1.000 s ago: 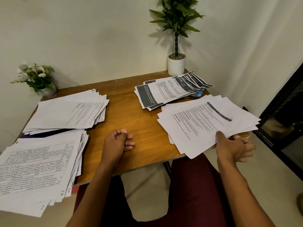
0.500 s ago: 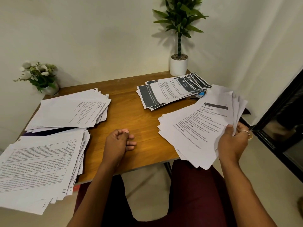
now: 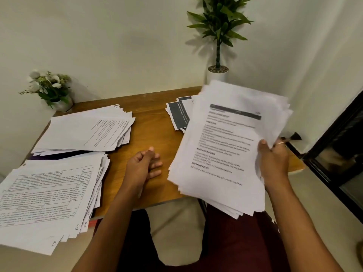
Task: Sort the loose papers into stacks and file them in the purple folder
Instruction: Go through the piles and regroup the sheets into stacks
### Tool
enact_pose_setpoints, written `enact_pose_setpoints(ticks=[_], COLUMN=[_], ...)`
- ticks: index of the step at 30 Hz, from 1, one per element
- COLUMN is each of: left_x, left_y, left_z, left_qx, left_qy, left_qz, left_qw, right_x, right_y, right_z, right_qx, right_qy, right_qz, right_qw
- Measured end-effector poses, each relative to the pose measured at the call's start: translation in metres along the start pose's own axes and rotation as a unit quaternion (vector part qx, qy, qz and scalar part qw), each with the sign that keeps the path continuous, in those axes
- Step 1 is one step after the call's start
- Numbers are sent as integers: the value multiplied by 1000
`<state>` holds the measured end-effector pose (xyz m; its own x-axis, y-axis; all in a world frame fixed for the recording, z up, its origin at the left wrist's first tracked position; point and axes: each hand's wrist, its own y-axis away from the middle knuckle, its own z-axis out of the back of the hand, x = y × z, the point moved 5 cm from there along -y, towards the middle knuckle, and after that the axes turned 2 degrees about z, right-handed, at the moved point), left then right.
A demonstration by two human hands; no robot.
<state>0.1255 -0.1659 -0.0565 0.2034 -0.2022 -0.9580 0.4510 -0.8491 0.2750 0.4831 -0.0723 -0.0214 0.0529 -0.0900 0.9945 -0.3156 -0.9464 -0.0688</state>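
Right hand (image 3: 274,161) has the sheaf (image 3: 222,154), thumb on top at its right edge, fingers curled underneath and out of sight. The sheets are fanned and tilted, held over the right side of the table (image 3: 153,122), with the lower corner hanging past the near edge above the lap. Motion blur smears the top and right edges. Headings on the front page can be read, but the body text is too soft.

Left hand (image 3: 142,165) rests on the wood mid-table, fingers loosely curled and gripping nothing, apart from every pile.

Behind the sheaf sits the banded stack (image 3: 179,116). Only its left end shows, with dark strips down the page sides, and the rest is covered.

On the left, the far stack (image 3: 86,132) is splayed out. The near stack (image 3: 47,193) lies in front of it, with ruled tables on top, running off the left edge and overhanging the table's near edge.

The folder (image 3: 64,155) is just a dark purple sliver pinned between those two stacks, so I can't tell whether it is open or closed. A red edge pokes out under the near stack, and what it belongs to is unclear.

At the back there are flowers (image 3: 51,87) in the left corner. The plant (image 3: 218,36) stands back right, its top cut off and its pot partly hidden by the sheaf.
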Motion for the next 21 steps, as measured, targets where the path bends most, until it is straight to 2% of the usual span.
enact_pose_setpoints(ticks=[3,6,7,9,11,13,21], left_x=[-16,-28,-27,-20,-14,-10,-3], left_y=[7,5,0,-11,-21,-25,-40], left_z=[1,5,9,22,32,39,42], left_qx=[69,116,102,26,-44,-77,-110], left_qy=[24,3,-6,-48,-102,-108,-180], left_qz=[-6,-39,-40,-40,-55,-71,-103], left_qw=[997,993,994,998,992,989,972], right_x=[-13,-32,-39,-50,-56,-56,-64], right_y=[-2,1,3,9,12,11,-13], right_z=[-54,-111,-128,-158,-176,-187,-195], right_qx=[136,254,287,332,353,370,332], right_qy=[-8,-28,-30,-43,-39,-15,-83], right_qz=[-41,-81,-83,-94,-93,-86,-76], right_qw=[990,963,954,938,930,925,936])
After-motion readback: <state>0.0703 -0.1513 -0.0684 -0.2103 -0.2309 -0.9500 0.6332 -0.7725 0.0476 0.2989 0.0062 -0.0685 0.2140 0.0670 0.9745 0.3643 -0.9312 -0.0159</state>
